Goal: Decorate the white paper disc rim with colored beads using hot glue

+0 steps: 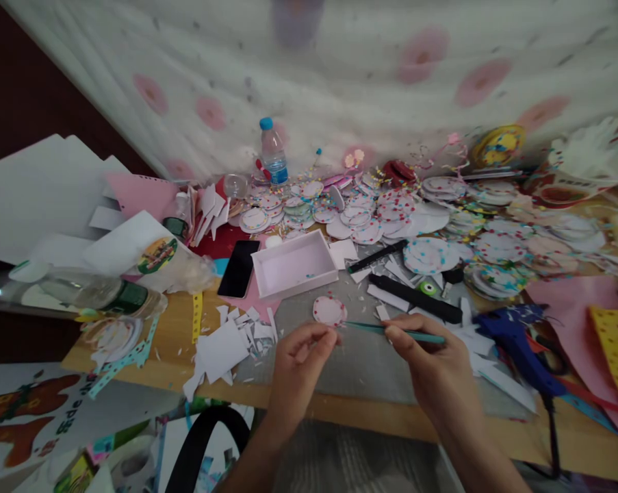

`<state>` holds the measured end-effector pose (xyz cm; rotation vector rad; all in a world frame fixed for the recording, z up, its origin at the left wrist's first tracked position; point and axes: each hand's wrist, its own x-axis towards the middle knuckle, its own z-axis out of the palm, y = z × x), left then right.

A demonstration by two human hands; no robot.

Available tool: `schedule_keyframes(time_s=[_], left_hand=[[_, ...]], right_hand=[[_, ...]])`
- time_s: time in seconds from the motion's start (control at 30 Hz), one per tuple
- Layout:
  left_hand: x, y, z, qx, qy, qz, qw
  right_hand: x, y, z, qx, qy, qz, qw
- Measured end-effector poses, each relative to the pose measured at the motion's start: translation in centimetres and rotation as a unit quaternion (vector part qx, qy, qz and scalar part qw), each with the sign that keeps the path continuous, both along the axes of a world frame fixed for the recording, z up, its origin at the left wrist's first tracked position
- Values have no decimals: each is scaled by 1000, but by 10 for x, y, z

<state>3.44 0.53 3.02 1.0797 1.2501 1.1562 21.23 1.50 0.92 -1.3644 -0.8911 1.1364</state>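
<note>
My left hand [304,356] has thumb and fingers pinched at the lower edge of a small round paper disc [330,311], whitish pink with red dots round its rim. My right hand [432,356] is closed round thin teal tweezers [365,326]. Their tip points left and meets the lower right edge of the disc, close to my left fingertips. Beyond the disc stands an open white box [295,266] with a few tiny blue bits inside. Under both hands lies a grey mat [350,363].
Many dotted paper discs [360,212] are piled along the back. A phone [238,269] and paper scraps [224,349] lie left, with bottles [272,152] behind and leftward. A black cutter-like tool [416,298] and a blue glue gun [519,349] lie right.
</note>
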Motion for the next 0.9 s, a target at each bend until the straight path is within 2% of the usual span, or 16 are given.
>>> schedule_keyframes(time_s=[0.1, 0.17, 0.23, 0.27, 0.33, 0.4, 0.43, 0.5, 0.6, 0.7, 0.8, 0.9], left_hand=[[-8, 7, 0, 28, 66, 21, 997], [-18, 21, 0, 91, 159, 58, 981], [-32, 41, -1, 179, 277, 87, 940], [-39, 52, -1, 215, 346, 92, 909], [-49, 70, -3, 235, 486, 86, 838], [-53, 78, -6, 239, 551, 89, 795], [-52, 76, -8, 247, 557, 91, 788], [-45, 65, -14, 282, 536, 76, 792], [-28, 40, -26, 324, 506, -17, 799], [-16, 23, -38, 302, 515, -92, 797], [-15, 20, -43, 284, 524, -99, 797], [-22, 21, -39, 296, 525, -82, 794]], right_hand=[[-2, 2, 2, 1, 11, -5, 1000], [-3, 4, 4, 1, 14, -12, 1000], [-3, 6, 6, 3, 11, -23, 1000], [-3, 6, 7, 6, 7, -30, 999], [-1, 7, 7, 19, -8, -48, 999], [1, 7, 6, 31, -33, -66, 997], [2, 8, 5, 35, -46, -74, 996], [4, 9, 4, 37, -61, -89, 994], [8, 13, 2, 27, -65, -115, 991], [13, 14, 1, 8, -95, -132, 987], [20, 11, -3, 2, -157, -120, 980], [24, 3, -9, 18, -209, -78, 975]])
